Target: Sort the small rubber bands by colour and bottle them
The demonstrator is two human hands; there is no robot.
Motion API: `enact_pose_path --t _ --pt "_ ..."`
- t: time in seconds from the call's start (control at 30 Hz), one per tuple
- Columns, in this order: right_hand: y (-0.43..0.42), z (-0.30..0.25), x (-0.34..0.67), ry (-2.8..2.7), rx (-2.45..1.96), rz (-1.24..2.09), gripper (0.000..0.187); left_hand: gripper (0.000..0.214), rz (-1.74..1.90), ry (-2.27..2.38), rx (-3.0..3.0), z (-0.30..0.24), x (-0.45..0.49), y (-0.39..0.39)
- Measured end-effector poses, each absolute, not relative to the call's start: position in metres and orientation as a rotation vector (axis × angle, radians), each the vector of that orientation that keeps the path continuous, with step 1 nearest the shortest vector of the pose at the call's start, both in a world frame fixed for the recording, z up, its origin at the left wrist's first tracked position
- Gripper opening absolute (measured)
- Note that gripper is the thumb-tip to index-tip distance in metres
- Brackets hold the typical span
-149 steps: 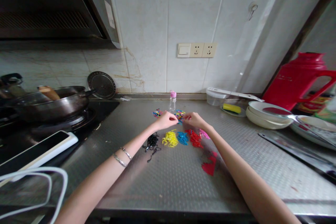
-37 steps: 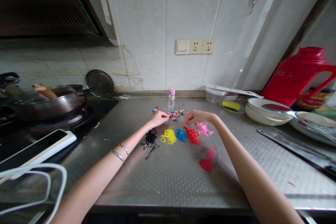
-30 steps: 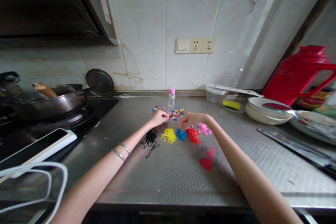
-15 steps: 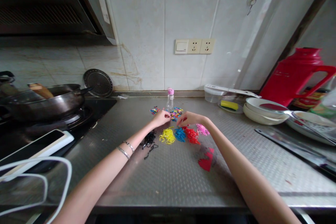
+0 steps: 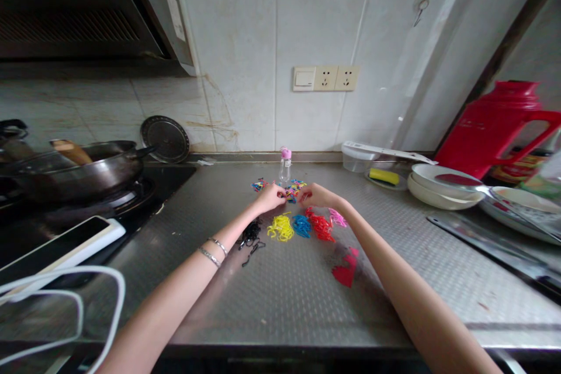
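On the steel counter point(image 5: 280, 292) lies a mixed heap of small coloured rubber bands point(image 5: 294, 187) near a little clear bottle with a pink cap point(image 5: 285, 166). Nearer me are sorted piles: black point(image 5: 250, 232), yellow point(image 5: 281, 227), blue point(image 5: 301, 225), red point(image 5: 320, 224) and pink point(image 5: 338, 218). My left hand point(image 5: 270, 197) and my right hand point(image 5: 316, 194) meet at the mixed heap, fingers pinched on small bands. A red heart-shaped lid point(image 5: 345, 272) lies by my right forearm.
A wok point(image 5: 79, 172) sits on the stove at left, with a phone point(image 5: 56, 248) and a white cable point(image 5: 65, 310) in front of it. At right are a red thermos jug point(image 5: 497, 125), stacked white bowls point(image 5: 442, 187), a sponge point(image 5: 384, 175) and a plastic container point(image 5: 363, 159).
My right hand has moved from the pink and red piles up to the mixed heap, closing in on my left hand, which stayed at the heap.
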State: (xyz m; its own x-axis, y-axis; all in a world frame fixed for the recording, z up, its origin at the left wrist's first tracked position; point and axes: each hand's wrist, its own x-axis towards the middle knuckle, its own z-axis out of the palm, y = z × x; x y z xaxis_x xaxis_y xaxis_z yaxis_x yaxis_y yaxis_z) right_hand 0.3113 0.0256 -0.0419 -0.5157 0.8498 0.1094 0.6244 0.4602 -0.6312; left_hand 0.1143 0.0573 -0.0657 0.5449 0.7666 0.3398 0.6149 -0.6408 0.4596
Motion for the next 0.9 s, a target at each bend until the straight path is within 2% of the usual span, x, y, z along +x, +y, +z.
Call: enact_pose_path --t 0.13,0.43,0.9 --pt "0.03 -0.053 0.311 -2.217 -1.37 0.446 0.019 0.02 0.709 1.247 2.53 -0.068 0.118 0.053" --pt "0.015 -0.054 0.294 -2.215 -1.643 0.148 0.019 0.019 0.756 1.291 2.468 -0.071 0.117 0.055" --pt "0.032 -0.048 0.316 -2.101 -1.423 0.322 0.025 0.024 0.727 1.306 2.432 -0.067 0.115 0.049"
